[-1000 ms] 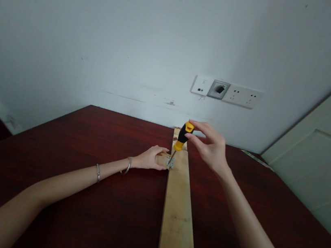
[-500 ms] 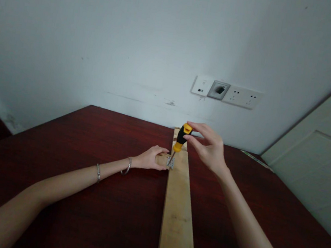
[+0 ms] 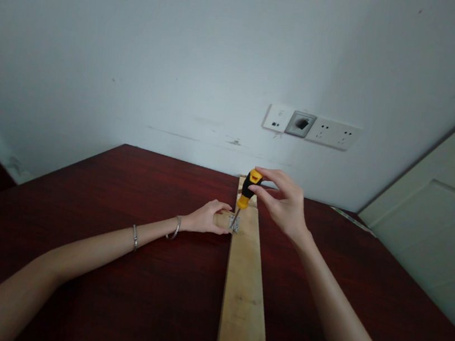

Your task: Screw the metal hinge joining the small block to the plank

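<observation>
My right hand point(image 3: 284, 201) pinches the yellow and black handle of a screwdriver point(image 3: 252, 184), which leans with its tip down. The tip meets a small silver metal hinge point(image 3: 234, 224) that spans the joint between two pieces of wood. One piece is a short wooden block point(image 3: 223, 220), gripped by my left hand point(image 3: 205, 216) with thumb and fingers on opposite sides. The other is a long wooden plank point(image 3: 243, 285), lying lengthwise, with the block against its left edge. Any screw under the tip is too small to make out.
A dark red tabletop point(image 3: 142, 294) lies under the wood, its far edge along a pale wall point(image 3: 183, 63). Wall sockets point(image 3: 334, 133) sit above the table at the right. A white panelled door point(image 3: 448, 224) stands on the far right. A thin strip point(image 3: 353, 220) lies near the back right edge.
The screwdriver handle and my right hand have shifted slightly left, while the tip stays on the hinge. My left hand and the wood look unmoved.
</observation>
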A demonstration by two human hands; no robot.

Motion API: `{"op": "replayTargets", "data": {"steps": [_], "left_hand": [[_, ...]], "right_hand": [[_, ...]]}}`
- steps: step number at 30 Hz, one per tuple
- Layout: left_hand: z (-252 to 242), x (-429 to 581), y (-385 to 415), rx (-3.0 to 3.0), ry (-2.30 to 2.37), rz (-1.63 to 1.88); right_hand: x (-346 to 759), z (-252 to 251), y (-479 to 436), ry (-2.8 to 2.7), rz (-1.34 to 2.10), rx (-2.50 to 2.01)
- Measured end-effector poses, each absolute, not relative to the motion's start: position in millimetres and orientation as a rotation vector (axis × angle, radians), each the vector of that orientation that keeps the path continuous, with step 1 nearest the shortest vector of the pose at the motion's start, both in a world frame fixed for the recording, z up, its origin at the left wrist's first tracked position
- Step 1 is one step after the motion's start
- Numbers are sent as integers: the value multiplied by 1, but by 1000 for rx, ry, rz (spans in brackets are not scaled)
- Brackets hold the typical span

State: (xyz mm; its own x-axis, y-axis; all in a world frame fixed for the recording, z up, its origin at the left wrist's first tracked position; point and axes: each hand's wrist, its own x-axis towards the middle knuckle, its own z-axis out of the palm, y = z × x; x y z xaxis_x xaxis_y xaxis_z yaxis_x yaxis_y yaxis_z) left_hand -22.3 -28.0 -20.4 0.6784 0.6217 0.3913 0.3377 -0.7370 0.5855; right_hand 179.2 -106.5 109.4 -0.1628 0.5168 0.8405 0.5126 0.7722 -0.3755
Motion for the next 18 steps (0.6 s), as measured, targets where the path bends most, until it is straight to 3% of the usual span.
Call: {"op": "replayTargets", "data": {"steps": [18], "left_hand": [[-21, -22, -28, 2367, 747, 797]], "right_hand": [[180, 112, -110, -1867, 27, -751]]}}
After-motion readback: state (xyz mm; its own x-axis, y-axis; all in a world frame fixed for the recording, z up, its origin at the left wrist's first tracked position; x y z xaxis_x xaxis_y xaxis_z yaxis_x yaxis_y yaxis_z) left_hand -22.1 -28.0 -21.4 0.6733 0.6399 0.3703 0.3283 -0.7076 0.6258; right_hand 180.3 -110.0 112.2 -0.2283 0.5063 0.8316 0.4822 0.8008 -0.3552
